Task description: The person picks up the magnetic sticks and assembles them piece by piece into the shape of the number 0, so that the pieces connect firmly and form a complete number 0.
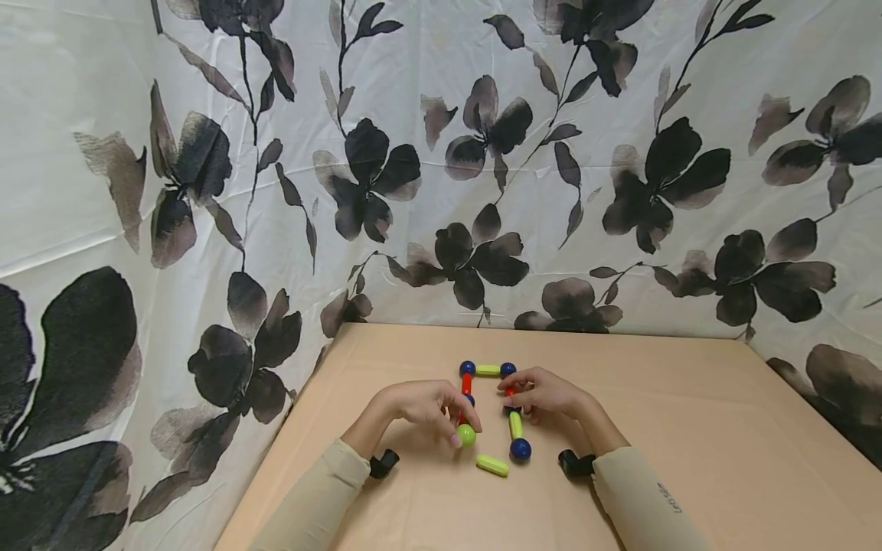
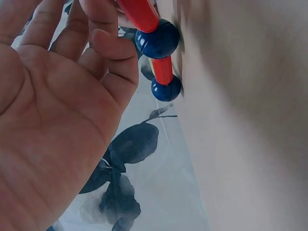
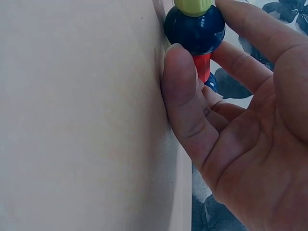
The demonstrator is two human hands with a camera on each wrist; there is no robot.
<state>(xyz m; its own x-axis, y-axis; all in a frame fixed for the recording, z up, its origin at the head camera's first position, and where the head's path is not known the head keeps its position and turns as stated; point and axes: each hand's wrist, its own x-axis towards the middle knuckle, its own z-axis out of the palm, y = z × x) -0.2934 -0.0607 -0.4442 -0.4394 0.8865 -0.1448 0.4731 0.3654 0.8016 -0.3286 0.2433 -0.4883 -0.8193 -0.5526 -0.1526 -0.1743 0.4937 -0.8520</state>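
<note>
Seemingly, red rod (image 2: 139,13) between left hand (image 1: 422,407) fingers (image 2: 103,29), blue ball (image 3: 194,29) between right hand (image 1: 544,394) fingertips (image 3: 180,72).

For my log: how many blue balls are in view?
5: two at the far corners, one by the left hand, one under the right hand, one nearest. Hands may hide more.

You've got a rod-and-ball frame (image 1: 488,370) lying flat at lower centre of the head view: blue balls joined by a yellow-green rod across the top, and red rods down both sides. The right side runs on through a yellow rod (image 1: 515,425) to a blue ball (image 1: 520,449). A green ball (image 1: 466,435) ends the left side. A loose yellow-green rod (image 1: 492,464) lies just below, between them.
</note>
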